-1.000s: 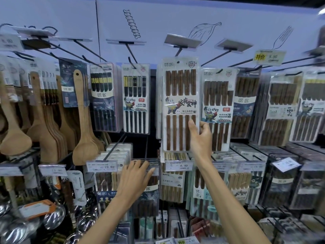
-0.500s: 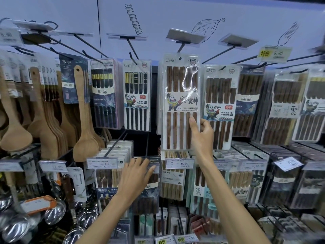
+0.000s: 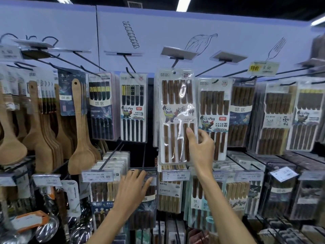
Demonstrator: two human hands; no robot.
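I face a shop rack of hanging chopstick packs. My right hand (image 3: 200,148) pinches the lower right edge of a clear pack of brown chopsticks with a panda label (image 3: 175,111), thumb on its front. The pack's top hole sits at the end of a black peg hook (image 3: 175,63), and it tilts slightly. My left hand (image 3: 131,189) reaches lower, its fingers spread flat against a dark chopstick pack (image 3: 146,205) on the row below.
Other chopstick packs hang left (image 3: 133,106) and right (image 3: 213,117) of the held one. Wooden spatulas (image 3: 80,131) hang at the left, metal ladles (image 3: 47,228) below them. Price tags (image 3: 175,175) front the lower pegs, and a yellow tag (image 3: 263,68) sits upper right.
My right hand has lifted the panda pack upward along the rack and tilted it. My left hand has stayed on the lower pack.
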